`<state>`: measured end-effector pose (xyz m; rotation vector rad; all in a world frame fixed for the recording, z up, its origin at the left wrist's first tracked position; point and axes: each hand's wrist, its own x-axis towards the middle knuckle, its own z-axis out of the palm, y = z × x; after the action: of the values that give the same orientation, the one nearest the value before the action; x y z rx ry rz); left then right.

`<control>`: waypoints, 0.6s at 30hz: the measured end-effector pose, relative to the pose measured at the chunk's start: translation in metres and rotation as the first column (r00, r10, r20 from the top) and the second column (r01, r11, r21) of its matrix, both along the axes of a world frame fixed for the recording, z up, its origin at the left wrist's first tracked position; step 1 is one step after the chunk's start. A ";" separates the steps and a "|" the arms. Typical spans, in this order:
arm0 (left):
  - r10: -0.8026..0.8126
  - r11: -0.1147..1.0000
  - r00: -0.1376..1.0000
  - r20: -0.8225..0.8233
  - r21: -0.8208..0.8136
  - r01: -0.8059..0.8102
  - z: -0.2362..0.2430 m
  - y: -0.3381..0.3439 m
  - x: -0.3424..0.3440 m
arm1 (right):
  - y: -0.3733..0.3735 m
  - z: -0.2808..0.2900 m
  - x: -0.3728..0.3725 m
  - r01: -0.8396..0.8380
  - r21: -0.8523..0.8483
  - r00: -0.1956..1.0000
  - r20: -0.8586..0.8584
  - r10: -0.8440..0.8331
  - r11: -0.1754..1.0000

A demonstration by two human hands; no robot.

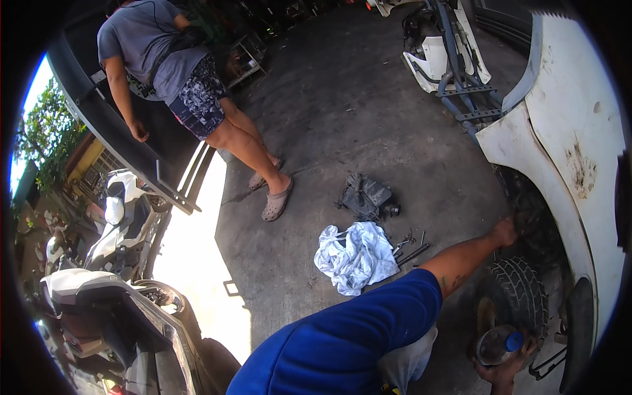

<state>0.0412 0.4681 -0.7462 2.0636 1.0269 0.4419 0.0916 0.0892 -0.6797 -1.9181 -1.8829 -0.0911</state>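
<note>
Left hand: out at full stretch, this hand (pixel 505 233) is up at the shadowed wheel arch of the white vehicle (pixel 573 131); the fingers fade into the dark there, so whether they grip or merely press, I can't tell.
Right hand: down below the left one, the hand (pixel 503 377) is curled round a clear bottle, fingers showing on both sides.
Bottle: here it is (pixel 492 347), right in that lower grasp, blue cap (pixel 514 341) on top; best to hold it level, with a firm but gentle squeeze, since thin plastic would likely buckle.
Tyre: chunky tread (pixel 522 289) between the two hands, just above the bottle; I'd keep knuckles off those blocks.
Reach: a long one for that left arm in its blue sleeve (pixel 349 319); steadier, I'd say, with the shoulder brought closer and the fingers placed by feel, slowly.
Rag: white bundle (pixel 359 258) left of both hands, handy for wiping slick fingers.
Hardware: loose bolts (pixel 399 245) and a dark rod (pixel 413 255) beside the rag, nearer the left hand; mind the elbow there.
Black part: grimy unit (pixel 367 197) just beyond the rag.
</note>
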 end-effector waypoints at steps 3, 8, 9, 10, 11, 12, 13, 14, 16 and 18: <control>0.033 0.995 0.998 0.051 0.095 -0.038 -0.006 0.001 0.002 | 0.000 -0.001 -0.001 0.004 0.085 1.000 0.002 -0.004 0.996; 0.080 0.995 0.997 0.011 0.056 -0.080 -0.005 0.000 0.000 | 0.001 -0.002 -0.002 0.004 0.095 1.000 0.017 -0.006 0.995; 0.070 0.997 0.998 -0.004 0.018 -0.069 -0.002 0.000 -0.001 | 0.001 -0.002 -0.002 0.006 0.090 1.000 0.015 -0.008 0.996; 0.061 0.998 0.998 -0.034 -0.005 -0.062 0.000 -0.001 -0.002 | 0.001 -0.001 -0.002 -0.005 0.142 1.000 0.016 0.003 0.990; 0.061 0.998 0.997 -0.042 -0.009 -0.061 0.003 0.000 -0.001 | 0.002 -0.001 -0.002 -0.019 0.200 0.999 0.032 0.013 0.980; 0.058 0.998 0.998 -0.013 -0.019 -0.059 0.005 -0.001 -0.002 | 0.002 0.000 -0.001 -0.021 0.211 0.997 0.074 0.006 0.977; 0.068 0.998 0.997 0.035 -0.014 -0.067 0.005 -0.001 -0.003 | 0.001 0.000 -0.002 0.003 0.093 1.000 0.031 -0.006 0.996; 0.051 0.998 0.998 0.041 -0.040 -0.050 0.006 0.000 -0.002 | -0.001 0.001 -0.001 0.027 -0.061 1.000 -0.010 -0.028 0.998; 0.036 0.998 0.999 0.028 -0.051 -0.035 0.006 0.001 -0.001 | -0.002 0.002 0.000 0.041 -0.121 0.999 0.019 -0.039 0.992; 0.054 0.998 0.998 0.027 -0.029 -0.054 0.006 0.001 0.001 | -0.003 0.000 0.000 0.066 -0.208 0.998 0.001 -0.067 0.976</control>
<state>0.0420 0.4693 -0.7404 2.0030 1.0686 0.4798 0.0919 0.0860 -0.6793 -2.1169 -1.8887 0.0947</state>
